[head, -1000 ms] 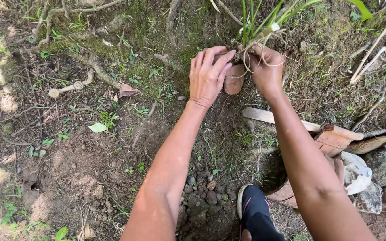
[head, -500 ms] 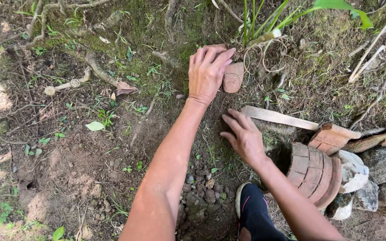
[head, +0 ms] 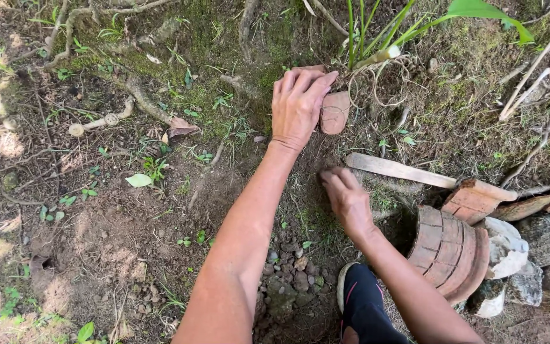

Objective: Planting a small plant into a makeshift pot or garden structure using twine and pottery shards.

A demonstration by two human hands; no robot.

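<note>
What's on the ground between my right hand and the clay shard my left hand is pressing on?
In the head view, only bare dark soil with a few grass sprigs lies between the right hand and the clay shard under the left hand; the flat wooden slat lies off to the side.

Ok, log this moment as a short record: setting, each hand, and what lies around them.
setting: bare soil with moss, roots and sparse weeds
left hand: flat against a terracotta shard standing at the base of a green plant
right hand: low over the soil, fingers curled; holding anything cannot be told
nearby: wooden slat, stack of curved clay tiles, stones, dark shoe
</note>
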